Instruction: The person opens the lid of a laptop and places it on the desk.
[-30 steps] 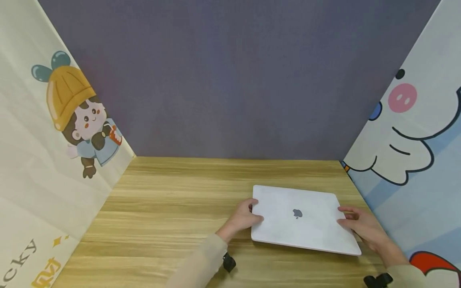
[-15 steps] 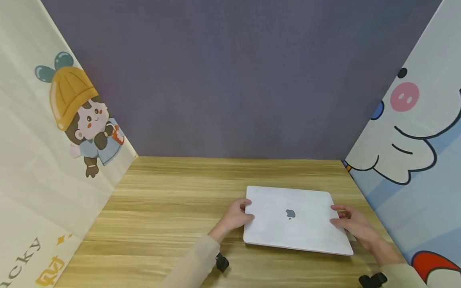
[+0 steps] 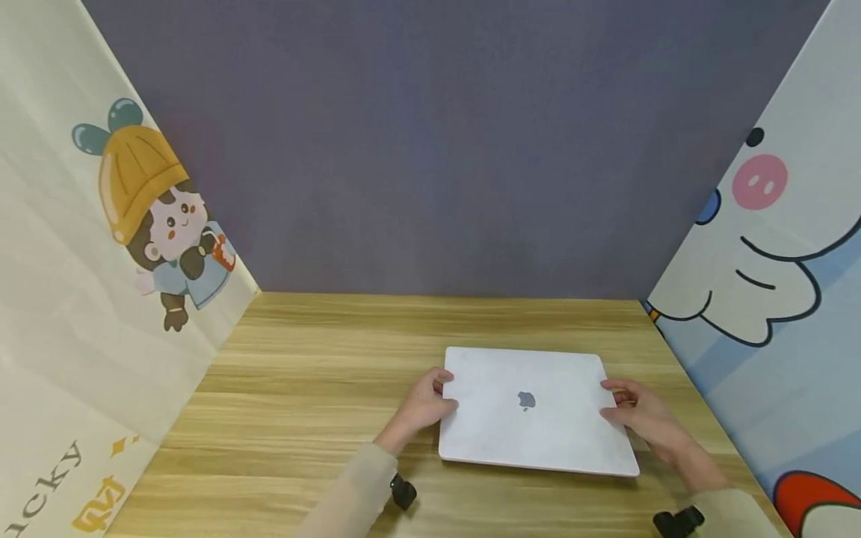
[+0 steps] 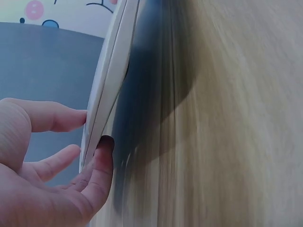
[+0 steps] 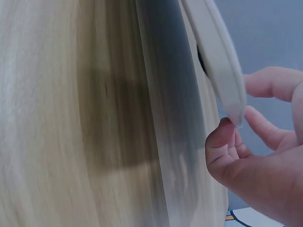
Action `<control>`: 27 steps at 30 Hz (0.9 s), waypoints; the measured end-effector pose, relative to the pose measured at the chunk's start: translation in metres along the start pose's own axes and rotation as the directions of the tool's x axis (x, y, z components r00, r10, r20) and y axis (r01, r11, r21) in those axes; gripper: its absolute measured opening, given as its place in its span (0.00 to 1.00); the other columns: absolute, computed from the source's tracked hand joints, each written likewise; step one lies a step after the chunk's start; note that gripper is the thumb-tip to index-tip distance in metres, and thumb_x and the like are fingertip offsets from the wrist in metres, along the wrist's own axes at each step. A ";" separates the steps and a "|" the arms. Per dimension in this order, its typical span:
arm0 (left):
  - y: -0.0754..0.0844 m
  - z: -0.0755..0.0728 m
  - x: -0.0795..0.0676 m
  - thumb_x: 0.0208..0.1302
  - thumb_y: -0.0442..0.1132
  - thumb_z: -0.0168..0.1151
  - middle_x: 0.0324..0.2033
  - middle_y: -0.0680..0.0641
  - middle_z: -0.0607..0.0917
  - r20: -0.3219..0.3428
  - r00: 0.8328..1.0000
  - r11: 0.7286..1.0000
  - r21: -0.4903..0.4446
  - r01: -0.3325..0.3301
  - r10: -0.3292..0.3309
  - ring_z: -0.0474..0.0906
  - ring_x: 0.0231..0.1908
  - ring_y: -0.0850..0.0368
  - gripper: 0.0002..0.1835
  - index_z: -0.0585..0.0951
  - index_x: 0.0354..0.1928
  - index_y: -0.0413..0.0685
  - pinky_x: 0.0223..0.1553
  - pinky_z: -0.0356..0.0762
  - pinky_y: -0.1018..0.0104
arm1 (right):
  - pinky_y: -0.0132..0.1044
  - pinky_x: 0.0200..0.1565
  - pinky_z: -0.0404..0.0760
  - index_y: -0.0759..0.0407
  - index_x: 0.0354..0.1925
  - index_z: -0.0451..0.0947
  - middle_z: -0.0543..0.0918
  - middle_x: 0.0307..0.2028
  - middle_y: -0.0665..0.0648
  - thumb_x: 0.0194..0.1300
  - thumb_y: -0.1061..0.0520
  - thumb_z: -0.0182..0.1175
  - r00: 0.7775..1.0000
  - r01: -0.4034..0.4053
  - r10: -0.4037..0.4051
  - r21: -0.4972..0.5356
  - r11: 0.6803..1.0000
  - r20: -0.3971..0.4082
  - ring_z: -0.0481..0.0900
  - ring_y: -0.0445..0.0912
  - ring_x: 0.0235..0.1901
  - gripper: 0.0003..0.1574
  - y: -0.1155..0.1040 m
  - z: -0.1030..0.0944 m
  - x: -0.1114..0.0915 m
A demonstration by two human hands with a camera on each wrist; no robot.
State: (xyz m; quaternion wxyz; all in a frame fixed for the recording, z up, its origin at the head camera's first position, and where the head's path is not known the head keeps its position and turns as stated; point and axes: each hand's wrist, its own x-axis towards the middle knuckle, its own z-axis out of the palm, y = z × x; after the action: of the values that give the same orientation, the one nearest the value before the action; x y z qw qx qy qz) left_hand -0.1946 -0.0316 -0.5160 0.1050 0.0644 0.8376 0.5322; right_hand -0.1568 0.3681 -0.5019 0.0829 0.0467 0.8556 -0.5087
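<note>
A closed silver laptop [image 3: 491, 426] with a dark apple logo on its lid lies roughly level over the table, right of centre in the head view. My left hand [image 3: 424, 405] grips its left edge, thumb on the lid. On the opposite edge my right hand [image 3: 647, 420] pinches it the same way. In the left wrist view, fingertips of the left hand [image 4: 52, 184] reach under the laptop [image 4: 104, 90]. A shadowed gap separates its underside from the wood. The right wrist view shows the right hand [image 5: 265, 161] with fingers curled beneath the laptop's edge [image 5: 220, 61].
The wood-grain table [image 3: 323, 373] extends to the left and behind the laptop. A dark grey panel [image 3: 444, 149] stands along its back edge. Cartoon-printed cloths hang at the left [image 3: 60, 299] and right [image 3: 807, 299] sides. A black device [image 3: 403, 492] sits at each wrist.
The laptop has shifted left across the table, with both hands moving along and keeping their hold. The background has drifted slightly right in the head view.
</note>
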 end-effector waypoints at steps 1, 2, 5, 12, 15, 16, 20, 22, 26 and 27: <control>0.000 -0.001 -0.001 0.56 0.31 0.70 0.38 0.43 0.77 -0.001 1.000 1.000 -0.003 0.003 -0.003 0.75 0.34 0.51 0.26 0.78 0.58 0.40 0.31 0.77 0.62 | 0.33 0.36 0.77 0.74 0.68 0.64 0.69 0.50 0.66 0.62 0.61 0.70 1.000 0.006 -0.006 0.002 1.000 -0.002 0.69 0.50 0.42 0.42 -0.001 0.002 0.000; -0.001 -0.003 -0.001 0.56 0.30 0.70 0.38 0.42 0.77 -0.001 1.000 1.000 -0.010 0.004 -0.004 0.74 0.34 0.51 0.26 0.78 0.58 0.40 0.31 0.77 0.62 | 0.34 0.36 0.77 0.74 0.68 0.65 0.69 0.50 0.66 0.62 0.61 0.70 1.000 0.008 -0.008 0.002 1.000 -0.001 0.69 0.51 0.42 0.41 -0.002 0.003 0.001; -0.003 -0.008 -0.003 0.56 0.30 0.70 0.39 0.42 0.76 0.003 1.000 1.000 -0.020 0.011 -0.011 0.74 0.35 0.50 0.26 0.78 0.59 0.39 0.32 0.77 0.62 | 0.34 0.37 0.77 0.73 0.68 0.66 0.70 0.50 0.66 0.62 0.60 0.70 1.000 0.004 -0.004 -0.003 1.000 0.000 0.69 0.52 0.44 0.41 -0.005 0.008 0.002; -0.007 -0.021 -0.007 0.57 0.30 0.70 0.40 0.41 0.76 -0.011 0.999 0.999 -0.021 0.030 -0.030 0.73 0.36 0.50 0.27 0.77 0.60 0.39 0.32 0.76 0.63 | 0.33 0.37 0.77 0.73 0.67 0.66 0.70 0.50 0.66 0.62 0.61 0.70 1.000 0.011 -0.011 -0.001 1.000 0.017 0.69 0.52 0.44 0.41 -0.014 0.018 0.006; -0.009 -0.027 -0.008 0.57 0.31 0.70 0.40 0.42 0.77 -0.024 0.999 0.999 -0.013 0.043 -0.043 0.74 0.36 0.50 0.27 0.78 0.61 0.39 0.33 0.77 0.63 | 0.33 0.38 0.77 0.73 0.67 0.66 0.71 0.51 0.67 0.62 0.62 0.70 1.000 0.019 -0.019 0.001 1.000 0.023 0.70 0.52 0.45 0.40 -0.018 0.024 0.007; -0.009 -0.029 -0.008 0.57 0.31 0.70 0.40 0.42 0.77 -0.027 0.999 0.999 -0.012 0.042 -0.042 0.75 0.36 0.50 0.27 0.77 0.61 0.39 0.33 0.77 0.64 | 0.33 0.38 0.77 0.74 0.67 0.66 0.71 0.51 0.67 0.62 0.62 0.70 0.999 0.022 -0.022 0.000 1.000 0.024 0.70 0.53 0.45 0.40 -0.019 0.026 0.008; -0.013 -0.036 -0.010 0.57 0.31 0.69 0.41 0.41 0.77 -0.034 0.998 0.999 -0.007 0.048 -0.048 0.75 0.36 0.49 0.28 0.77 0.61 0.39 0.33 0.78 0.63 | 0.33 0.38 0.78 0.72 0.67 0.67 0.71 0.53 0.68 0.62 0.61 0.71 1.000 0.017 -0.017 -0.012 1.000 0.025 0.70 0.54 0.47 0.40 -0.023 0.034 0.011; -0.015 -0.040 -0.012 0.57 0.31 0.69 0.41 0.40 0.77 -0.044 0.998 0.999 0.001 0.047 -0.047 0.75 0.36 0.49 0.27 0.77 0.61 0.38 0.33 0.78 0.62 | 0.34 0.39 0.78 0.72 0.67 0.67 0.71 0.54 0.68 0.62 0.60 0.71 0.999 0.021 -0.020 -0.015 1.000 0.034 0.70 0.55 0.48 0.40 -0.024 0.039 0.013; -0.021 -0.048 -0.014 0.57 0.30 0.69 0.41 0.40 0.77 -0.061 0.997 0.998 0.018 0.055 -0.054 0.74 0.37 0.49 0.27 0.77 0.61 0.38 0.33 0.77 0.62 | 0.35 0.40 0.78 0.71 0.67 0.68 0.70 0.55 0.68 0.62 0.59 0.71 0.999 0.022 -0.021 -0.010 1.000 0.049 0.70 0.55 0.49 0.40 -0.029 0.047 0.016; -0.022 -0.050 -0.014 0.57 0.30 0.69 0.41 0.40 0.77 -0.067 0.996 0.998 0.019 0.058 -0.057 0.75 0.37 0.49 0.27 0.77 0.61 0.38 0.33 0.78 0.62 | 0.35 0.40 0.78 0.71 0.67 0.68 0.70 0.55 0.68 0.62 0.60 0.71 0.998 0.020 -0.020 -0.007 1.000 0.052 0.70 0.55 0.49 0.40 -0.031 0.050 0.016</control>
State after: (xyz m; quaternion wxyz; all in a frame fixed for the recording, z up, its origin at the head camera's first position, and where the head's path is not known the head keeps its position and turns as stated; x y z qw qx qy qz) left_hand -0.1927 -0.0879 -0.5140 0.0915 0.0236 0.8478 0.5219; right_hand -0.1731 0.3096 -0.5016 0.1001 0.0246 0.8555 -0.5075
